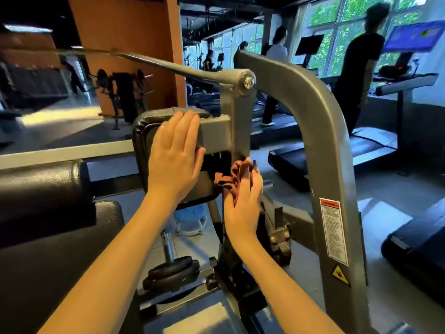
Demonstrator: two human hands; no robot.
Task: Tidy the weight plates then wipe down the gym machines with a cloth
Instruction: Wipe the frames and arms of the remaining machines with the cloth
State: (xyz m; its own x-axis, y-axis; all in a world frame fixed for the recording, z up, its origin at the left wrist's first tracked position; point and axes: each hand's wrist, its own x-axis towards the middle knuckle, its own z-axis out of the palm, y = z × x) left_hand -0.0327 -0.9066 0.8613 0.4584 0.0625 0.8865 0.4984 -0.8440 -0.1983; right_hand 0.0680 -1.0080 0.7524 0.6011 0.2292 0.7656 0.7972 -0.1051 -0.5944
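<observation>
Two hands apart: left hand (175, 155) flat on pad (142, 131), right hand (243, 203) grips cloth (230, 175) against grey upright (238, 131) w/ loose end dangling, which could snag in bracket gap.

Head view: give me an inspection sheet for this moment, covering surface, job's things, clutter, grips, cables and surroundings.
Surface: grey machine frame with a warning label; black pad on its bracket.
Job's things: rust-coloured cloth bunched against the machine's upright post; weight plates stacked on a low peg.
Clutter: small blue stool behind the machine.
Grips: left hand flat on the pad's back, fingers straight; right hand holds the cloth.
Cables: nothing seen.
Surroundings: treadmills by the windows, people on them; plate rack beside an orange pillar.
</observation>
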